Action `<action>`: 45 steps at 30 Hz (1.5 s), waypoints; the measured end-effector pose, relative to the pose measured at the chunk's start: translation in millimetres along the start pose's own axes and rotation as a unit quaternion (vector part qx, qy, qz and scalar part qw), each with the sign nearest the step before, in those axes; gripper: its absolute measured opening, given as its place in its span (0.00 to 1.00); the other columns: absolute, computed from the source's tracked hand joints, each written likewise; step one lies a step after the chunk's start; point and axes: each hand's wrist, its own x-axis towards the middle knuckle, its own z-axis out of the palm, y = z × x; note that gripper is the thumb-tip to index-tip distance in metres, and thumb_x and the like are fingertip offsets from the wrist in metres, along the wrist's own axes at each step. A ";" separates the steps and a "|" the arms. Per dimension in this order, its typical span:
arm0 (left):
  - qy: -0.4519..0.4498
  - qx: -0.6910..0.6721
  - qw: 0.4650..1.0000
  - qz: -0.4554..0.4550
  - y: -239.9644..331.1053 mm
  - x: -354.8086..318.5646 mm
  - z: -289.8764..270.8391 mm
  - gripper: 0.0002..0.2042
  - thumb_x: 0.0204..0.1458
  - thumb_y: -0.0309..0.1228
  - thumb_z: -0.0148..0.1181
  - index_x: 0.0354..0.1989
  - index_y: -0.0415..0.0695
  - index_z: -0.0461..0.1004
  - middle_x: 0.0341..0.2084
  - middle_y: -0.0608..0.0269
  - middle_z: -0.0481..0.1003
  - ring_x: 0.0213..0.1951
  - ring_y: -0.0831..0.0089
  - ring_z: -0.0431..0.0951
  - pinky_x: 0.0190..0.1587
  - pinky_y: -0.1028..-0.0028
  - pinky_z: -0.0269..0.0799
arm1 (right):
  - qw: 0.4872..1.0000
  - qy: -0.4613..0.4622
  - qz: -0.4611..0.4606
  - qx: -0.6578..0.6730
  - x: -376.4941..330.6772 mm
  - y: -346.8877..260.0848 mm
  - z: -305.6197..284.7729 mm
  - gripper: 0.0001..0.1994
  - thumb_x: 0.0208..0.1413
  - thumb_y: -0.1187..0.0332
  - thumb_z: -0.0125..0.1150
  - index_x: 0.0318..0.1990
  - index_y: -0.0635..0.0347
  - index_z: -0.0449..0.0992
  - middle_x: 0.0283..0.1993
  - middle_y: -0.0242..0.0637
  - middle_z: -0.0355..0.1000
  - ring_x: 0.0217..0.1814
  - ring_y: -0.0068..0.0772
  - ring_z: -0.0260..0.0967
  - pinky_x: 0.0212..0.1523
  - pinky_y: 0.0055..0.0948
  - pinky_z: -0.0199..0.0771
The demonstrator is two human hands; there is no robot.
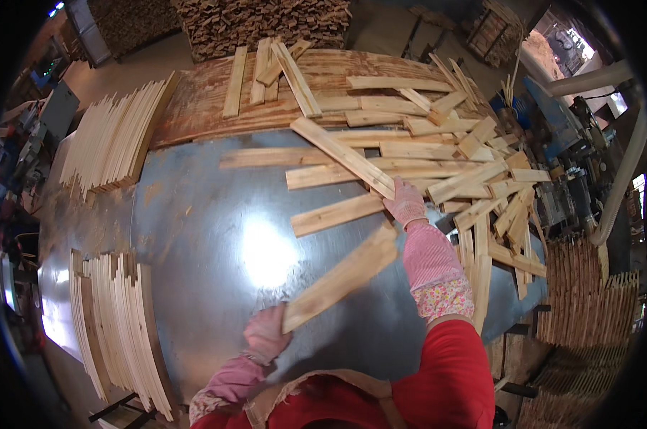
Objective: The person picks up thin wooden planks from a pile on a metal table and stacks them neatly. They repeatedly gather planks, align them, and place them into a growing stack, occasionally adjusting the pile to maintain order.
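Observation:
In a pink glove, my left hand [266, 332] is closed round the near end of a light wooden board [341, 279], which slants up and to the right over the metal tabletop [195, 214]. My right hand [407, 201], gloved in pink as well, grips the near end of a second wooden board [343, 156]. That board points away to the upper left, across other boards. Beneath and beside my right hand lies a loose heap of wooden boards [438, 169] at mixed angles. The right fingertips are partly hidden.
Stacks of boards on edge stand at the far left [116, 136] and near left [120, 322]. A plywood sheet [195, 107] covers the table's far part. Behind it rises a large wood pile [262, 28]. More stacked wood [588, 293] stands off the right edge, near a pale hose [620, 186].

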 end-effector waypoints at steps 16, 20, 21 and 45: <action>-0.149 -0.735 0.658 -0.066 -82.1 -156.7 28.9 0.37 0.55 0.34 0.67 0.73 0.38 0.63 0.46 0.53 0.80 0.42 0.64 0.83 0.41 0.64 0.84 | 0.796 -0.140 0.068 0.586 -387.8 -161.4 151.1 0.31 0.70 0.54 0.62 0.73 0.65 0.67 0.58 0.42 0.78 0.58 0.35 0.74 0.62 0.33 0.73; 0.083 -0.224 0.971 -0.028 -72.7 -162.8 69.2 0.35 0.54 0.39 0.69 0.71 0.39 0.67 0.51 0.46 0.79 0.50 0.52 0.82 0.53 0.57 0.80 | 0.804 -0.309 -0.042 0.505 -473.6 -243.0 109.5 0.35 0.73 0.47 0.52 0.78 0.60 0.60 0.69 0.55 0.72 0.72 0.47 0.69 0.71 0.38 0.67; 0.192 -0.025 0.981 0.004 -71.2 -160.9 77.7 0.35 0.55 0.38 0.69 0.71 0.39 0.67 0.53 0.45 0.79 0.54 0.50 0.80 0.58 0.56 0.78 | 0.828 -0.322 -0.051 0.455 -480.4 -251.3 112.5 0.35 0.73 0.47 0.52 0.79 0.60 0.60 0.71 0.55 0.71 0.74 0.46 0.67 0.71 0.38 0.67; 0.085 0.169 0.821 -0.539 -209.6 -284.0 36.6 0.43 0.51 0.50 0.73 0.72 0.44 0.64 0.55 0.46 0.80 0.55 0.48 0.80 0.56 0.51 0.75 | 0.985 -0.003 -0.119 0.124 0.3 -160.7 -9.9 0.44 0.60 0.41 0.66 0.77 0.59 0.63 0.67 0.58 0.74 0.70 0.60 0.70 0.69 0.49 0.71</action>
